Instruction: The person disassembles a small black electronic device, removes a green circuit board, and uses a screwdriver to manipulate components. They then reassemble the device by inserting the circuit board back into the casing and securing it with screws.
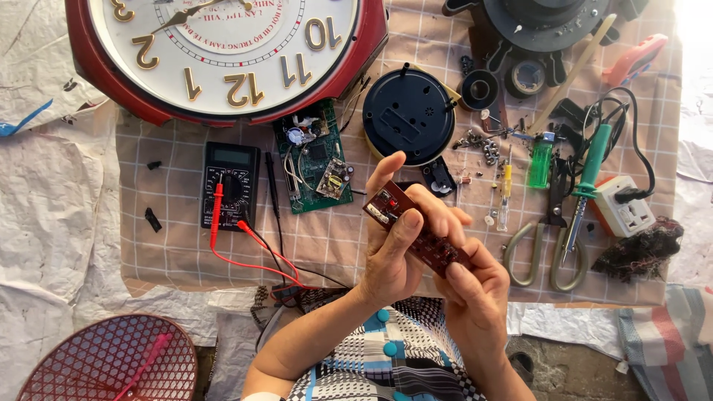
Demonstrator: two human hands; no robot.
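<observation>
Nearest, two hands share one narrow brown circuit board [417, 230], raised above a checked cloth [327, 241] — the right hand [475, 297] pinches its lower end, the left hand [397, 249] clasps its upper half. Beyond lie a black multimeter [230, 184] and green circuit board [313, 156]; farthest, a red-rimmed wall clock [223, 52].
</observation>
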